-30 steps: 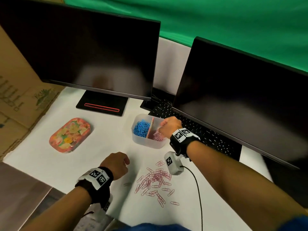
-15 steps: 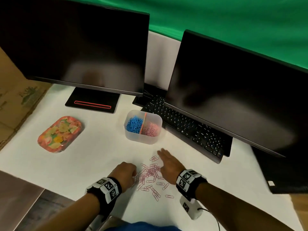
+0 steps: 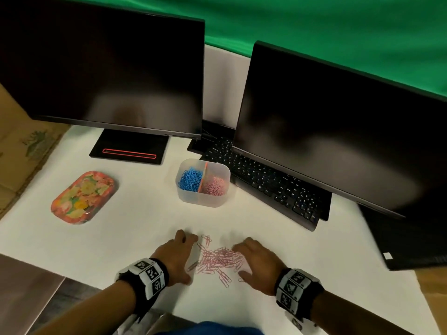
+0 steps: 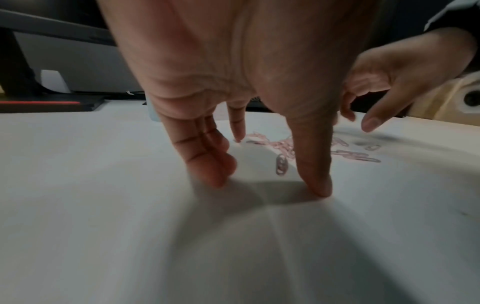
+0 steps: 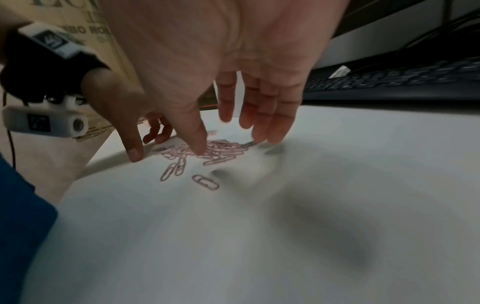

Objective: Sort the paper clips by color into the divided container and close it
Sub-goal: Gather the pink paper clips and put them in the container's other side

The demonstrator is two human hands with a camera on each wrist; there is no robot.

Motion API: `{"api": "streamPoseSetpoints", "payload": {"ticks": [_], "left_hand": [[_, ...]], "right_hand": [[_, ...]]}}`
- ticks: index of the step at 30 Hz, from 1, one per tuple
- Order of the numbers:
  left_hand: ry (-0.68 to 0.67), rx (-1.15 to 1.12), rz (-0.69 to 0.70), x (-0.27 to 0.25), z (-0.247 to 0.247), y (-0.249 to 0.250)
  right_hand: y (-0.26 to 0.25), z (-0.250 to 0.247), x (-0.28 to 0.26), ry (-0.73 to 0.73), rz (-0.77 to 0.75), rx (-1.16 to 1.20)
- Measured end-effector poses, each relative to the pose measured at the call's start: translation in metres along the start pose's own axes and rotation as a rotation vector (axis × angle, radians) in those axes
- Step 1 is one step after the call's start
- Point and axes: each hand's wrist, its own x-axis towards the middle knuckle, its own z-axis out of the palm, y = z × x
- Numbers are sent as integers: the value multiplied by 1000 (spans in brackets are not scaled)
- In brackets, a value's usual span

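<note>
Both hands have closed in on the pink clips, fingers loose and empty, on the white table.

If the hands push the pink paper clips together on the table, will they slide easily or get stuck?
Probably slide: the pink paper clips look thin and light, lying flat on the smooth white table. Some may tangle, since they overlap in a loose heap. A few strays could slip past the left hand or the right hand.
</note>
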Motion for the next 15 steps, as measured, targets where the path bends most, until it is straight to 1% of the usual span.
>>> {"api": "streamPoseSetpoints", "payload": {"ticks": [1,4,5,6,8,11,15], "left_hand": [[-17,-19,8,0,1,2],[-12,-92,25,5,5,9],[-2,-108,26,7,6,12],[8,-125,25,9,7,15],[20,-156,21,13,9,21],[48,-217,19,16,9,27],[91,-272,20,18,6,24]], "right_hand": [[2,-3,-6,-33,30,-1],[-7,3,-18,-306,24,6],[-14,9,-18,-367,16,41],[-20,13,-16,-384,14,86],[-30,18,-4,-346,32,154],[-38,15,18,-259,84,179],[-34,5,35,-116,162,182]]}}
